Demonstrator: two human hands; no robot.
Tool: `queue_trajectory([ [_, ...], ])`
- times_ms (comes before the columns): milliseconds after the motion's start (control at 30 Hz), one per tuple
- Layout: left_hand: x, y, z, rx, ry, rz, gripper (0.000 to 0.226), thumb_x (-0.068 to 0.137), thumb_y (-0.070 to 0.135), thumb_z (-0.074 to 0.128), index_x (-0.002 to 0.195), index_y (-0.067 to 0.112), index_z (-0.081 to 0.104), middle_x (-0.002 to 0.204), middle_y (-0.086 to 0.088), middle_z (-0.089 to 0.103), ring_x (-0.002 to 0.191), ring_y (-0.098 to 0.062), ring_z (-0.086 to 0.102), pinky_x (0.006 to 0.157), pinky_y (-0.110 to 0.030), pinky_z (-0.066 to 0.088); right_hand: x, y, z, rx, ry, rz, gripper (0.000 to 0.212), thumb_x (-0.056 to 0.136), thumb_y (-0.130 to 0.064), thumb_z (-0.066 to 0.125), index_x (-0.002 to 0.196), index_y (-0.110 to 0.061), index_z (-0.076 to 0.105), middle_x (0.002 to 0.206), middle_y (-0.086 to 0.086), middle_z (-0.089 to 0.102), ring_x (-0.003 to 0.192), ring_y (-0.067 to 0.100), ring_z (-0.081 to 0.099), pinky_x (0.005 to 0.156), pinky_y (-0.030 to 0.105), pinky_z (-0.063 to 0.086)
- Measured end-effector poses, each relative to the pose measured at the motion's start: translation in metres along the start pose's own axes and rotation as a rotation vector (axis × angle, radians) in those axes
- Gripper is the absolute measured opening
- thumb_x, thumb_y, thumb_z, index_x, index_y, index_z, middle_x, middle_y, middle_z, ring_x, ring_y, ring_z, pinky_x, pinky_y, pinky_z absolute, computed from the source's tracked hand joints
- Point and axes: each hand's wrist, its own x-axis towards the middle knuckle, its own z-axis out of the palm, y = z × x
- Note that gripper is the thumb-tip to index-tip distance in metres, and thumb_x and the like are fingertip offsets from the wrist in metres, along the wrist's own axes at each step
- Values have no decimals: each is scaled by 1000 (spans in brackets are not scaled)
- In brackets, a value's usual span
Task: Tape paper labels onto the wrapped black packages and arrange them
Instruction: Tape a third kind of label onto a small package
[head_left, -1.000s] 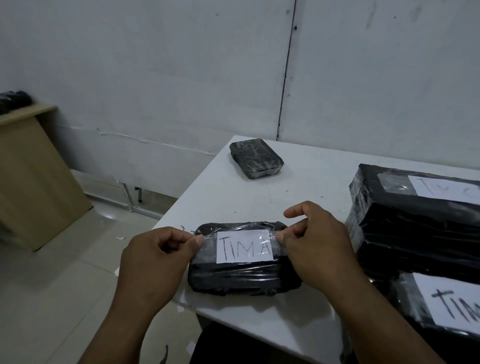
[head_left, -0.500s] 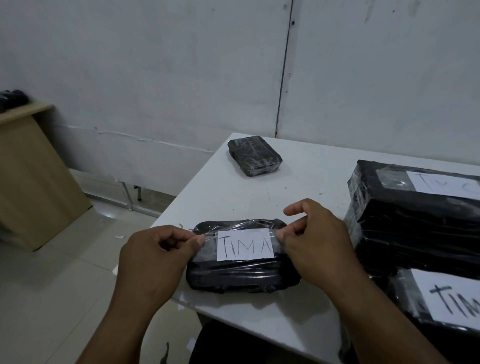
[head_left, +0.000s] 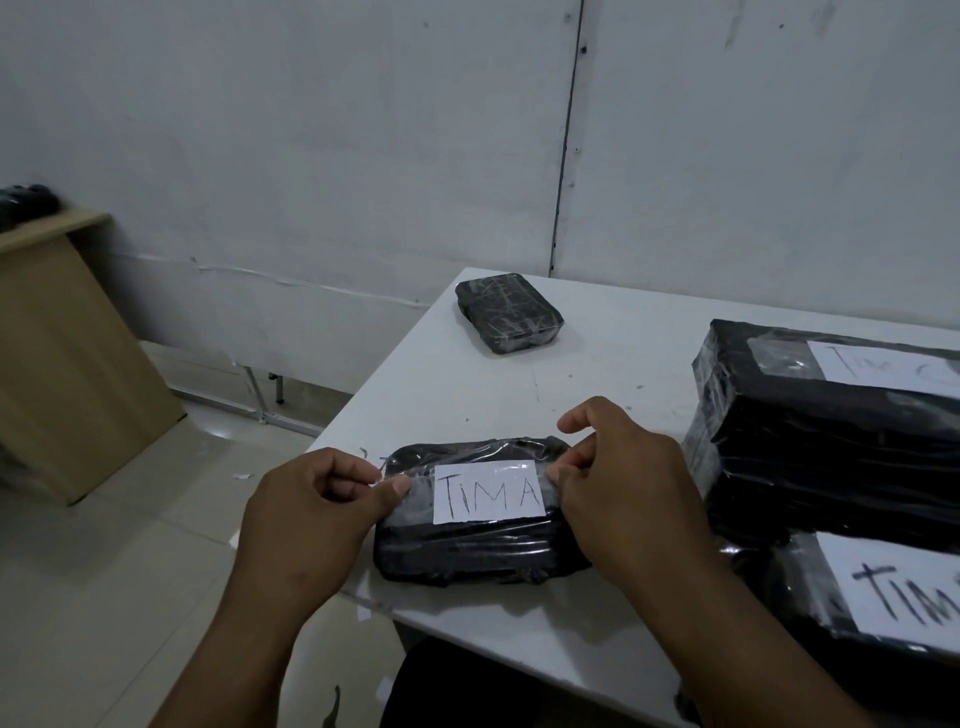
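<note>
Holding tape (head_left: 410, 480), 2 hands (head_left: 306, 519); 4 packages (head_left: 478, 540), 3 labels (head_left: 488, 492).

White table (head_left: 519, 384) carries small black package (head_left: 480, 535), far package (head_left: 509, 313), big packages (head_left: 831, 447) (right side).

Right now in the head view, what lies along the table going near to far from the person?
Package with TIMA label, held between left hand and right hand → bare table → unlabelled black package → wall.
</note>
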Motion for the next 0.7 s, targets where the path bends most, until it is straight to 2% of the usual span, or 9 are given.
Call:
queue_trajectory([
  [167, 0, -1, -1, -29, -36, -20, 20, 71, 34, 90, 71, 21, 75, 65, 2, 74, 61, -13, 67, 60, -25, 46, -2, -2, 0, -121, 10, -81, 30, 88, -25, 66, 116, -34, 55, 87, -14, 73, 89, 13, 66, 82, 36, 53],
  [333, 2, -4, -1, -73, -70, -59, 20, 71, 33, 90, 73, 19, 77, 68, -1, 76, 65, -14, 69, 63, -29, 48, 0, 0, 5, -229, 52, -139, 29, 89, -29, 62, 116, -34, 52, 92, -13, 73, 95, 15, 65, 88, 36, 44],
  [433, 0, -4, 0, -108, -61, -62, 20, 72, 30, 90, 74, 17, 77, 68, -2, 75, 61, -10, 66, 60, -24, 46, -1, 2, 3, -400, 160, -179, 27, 86, -44, 65, 110, -36, 55, 99, -14, 69, 105, 18, 57, 86, 40, 30],
  [500, -2, -4, 1, -118, -50, -74, 20, 72, 31, 90, 76, 16, 77, 70, -2, 75, 65, -13, 68, 61, -23, 46, 3, 4, -3, -451, 180, -128, 39, 80, -58, 69, 111, -38, 57, 110, -15, 63, 111, 19, 51, 87, 40, 29],
  [567, -3, -6, 1, -130, -43, -95, 21, 73, 34, 88, 79, 17, 77, 71, -2, 76, 70, -15, 69, 62, -24, 45, 7, 7, -8, -422, 147, -74, 47, 77, -63, 72, 115, -39, 57, 115, -13, 59, 114, 19, 49, 88, 40, 30],
  [633, -5, -7, 2, -79, -22, -93, 28, 76, 43, 84, 90, 21, 74, 78, 2, 75, 75, -14, 69, 63, -26, 45, 8, 10, -8, -400, 138, -113, 43, 79, -52, 76, 115, -36, 59, 114, -9, 60, 111, 21, 50, 88, 40, 34],
  [700, -11, -5, 4, 50, 57, -43, 41, 80, 53, 76, 109, 26, 64, 99, 6, 70, 84, -11, 66, 62, -25, 45, 6, 12, -3, -368, 171, -213, 36, 78, -33, 79, 110, -29, 64, 106, -4, 63, 99, 23, 53, 80, 39, 41],
])
